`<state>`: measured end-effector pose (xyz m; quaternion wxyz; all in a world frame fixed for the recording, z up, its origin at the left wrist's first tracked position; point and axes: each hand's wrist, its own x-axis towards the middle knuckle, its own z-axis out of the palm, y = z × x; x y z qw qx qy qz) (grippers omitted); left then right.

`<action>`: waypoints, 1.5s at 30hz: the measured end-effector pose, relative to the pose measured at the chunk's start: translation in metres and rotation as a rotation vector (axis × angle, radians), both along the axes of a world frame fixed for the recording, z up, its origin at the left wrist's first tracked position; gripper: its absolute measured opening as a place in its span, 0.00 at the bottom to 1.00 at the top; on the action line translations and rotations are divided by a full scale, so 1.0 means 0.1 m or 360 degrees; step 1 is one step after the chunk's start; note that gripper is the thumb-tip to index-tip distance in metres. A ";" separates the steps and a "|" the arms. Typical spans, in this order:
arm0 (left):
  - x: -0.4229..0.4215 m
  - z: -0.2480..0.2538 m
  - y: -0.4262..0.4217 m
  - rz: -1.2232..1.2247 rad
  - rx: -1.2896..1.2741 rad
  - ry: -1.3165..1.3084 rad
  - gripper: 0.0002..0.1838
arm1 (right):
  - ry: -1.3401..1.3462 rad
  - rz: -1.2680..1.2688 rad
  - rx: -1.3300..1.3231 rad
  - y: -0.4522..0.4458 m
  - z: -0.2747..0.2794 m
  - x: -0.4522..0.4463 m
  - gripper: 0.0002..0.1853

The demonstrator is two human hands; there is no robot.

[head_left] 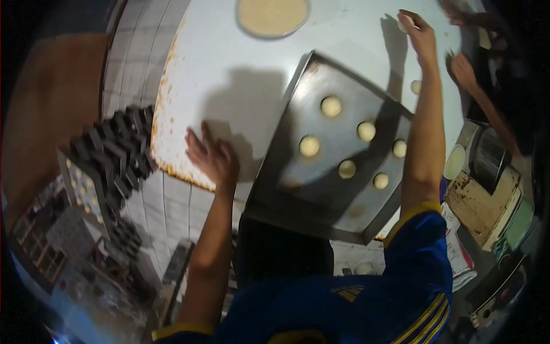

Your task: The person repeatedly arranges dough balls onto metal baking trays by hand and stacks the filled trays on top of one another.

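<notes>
My left hand [213, 157] is over the white table [195, 97] near its rusty edge, fingers spread, with nothing in it. Reaching far to the right, my right hand [423, 37] has its fingers closed round a pale dough ball [405, 23]. Between my arms a metal baking tray [298, 196] lies at a slant, its near end over the table's edge. Several round dough balls [331, 106] sit apart on it. My right forearm passes over the tray's right side and hides part of it. Another dough ball [416, 87] is on the table beside that forearm.
A round pan of pale contents [272, 14] stands at the table's far side. Another person's hand [463, 71] is at the right edge. On the left, a rack of stacked trays [109, 155] stands by the tiled wall. A worn board [481, 200] is at lower right.
</notes>
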<state>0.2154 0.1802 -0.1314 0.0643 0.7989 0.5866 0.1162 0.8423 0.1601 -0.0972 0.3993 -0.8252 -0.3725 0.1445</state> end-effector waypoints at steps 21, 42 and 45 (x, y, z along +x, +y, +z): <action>-0.27 -0.21 -0.18 -0.0017 0.0032 -0.0016 0.39 | -0.0091 0.1443 -0.0618 -2.20 0.05 -4.87 0.43; -0.11 -0.26 -0.08 -0.0119 0.0170 -0.0012 0.37 | 0.0265 -0.0109 -0.0608 -1.95 -0.27 -0.24 0.26; -0.13 -0.21 -0.13 -0.0031 0.0088 0.0026 0.37 | 0.0593 -0.0189 0.0044 -1.91 0.58 -1.14 0.27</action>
